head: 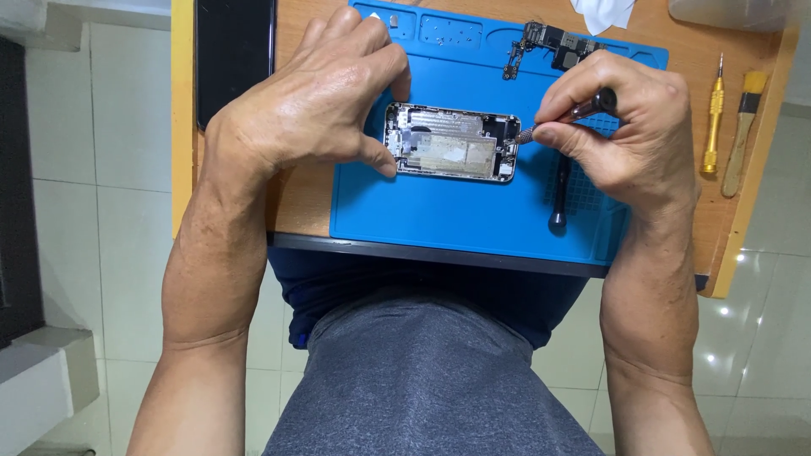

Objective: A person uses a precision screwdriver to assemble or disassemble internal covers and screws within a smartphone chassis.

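An opened phone housing (452, 143), silver with bare metal inside, lies flat on a blue work mat (473, 215). My left hand (312, 101) grips its left end between thumb and fingers. My right hand (629, 127) pinches a small dark-handled screwdriver (591, 105), its tip touching the housing's right edge. A removed circuit board (549, 44) with a flex cable lies on the mat behind the phone.
A black-handled tool (559, 203) lies on the mat under my right hand. A yellow screwdriver (715, 118) and a small brush (743, 127) rest on the wooden table (300, 190) at right. A black phone screen (234, 55) lies far left. White cloth (601, 13) sits at the back.
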